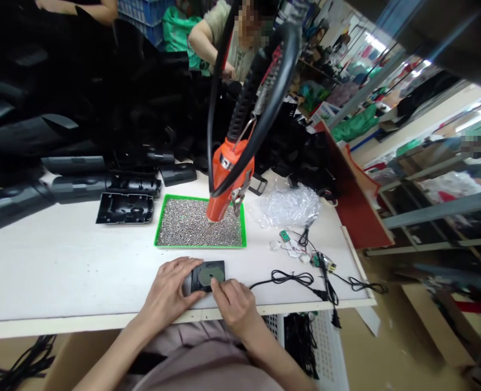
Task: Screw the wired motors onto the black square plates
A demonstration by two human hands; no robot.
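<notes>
In the head view, the left hand (167, 288) and the right hand (234, 304) are at the near edge of the white worktop (61, 266). Both hands hold a small black cover (213, 266) between them. The fingers (191, 288) of the left hand are close together and press on the left side of the cover. The fingers (219, 290) of the right hand are also together, and they clamp its lower edge. On the cover lies a green disc (211, 275) with a round hole in the middle.

Behind the hands is a green tray (199, 247), full of small metal pieces. They are too small to tell exactly, but they may be screws. An orange electric screwdriver (227, 184) hangs above the tray on a black cable, and its tip reaches down to the metal pieces. No hand touches it.

On the left of the tray lies a black housing (124, 209), and more black housings are piled behind it. On the right are bubble wrap (289, 203), small green circuit boards (284, 235) with thin wires, and a black cable (293, 278) that lies near the right hand but does not touch it. Under the worktop stands a white crate (325, 347). Behind the pile, a co-worker (227, 38) is working with both hands lowered, and shelves (439, 184) stand to the right.
</notes>
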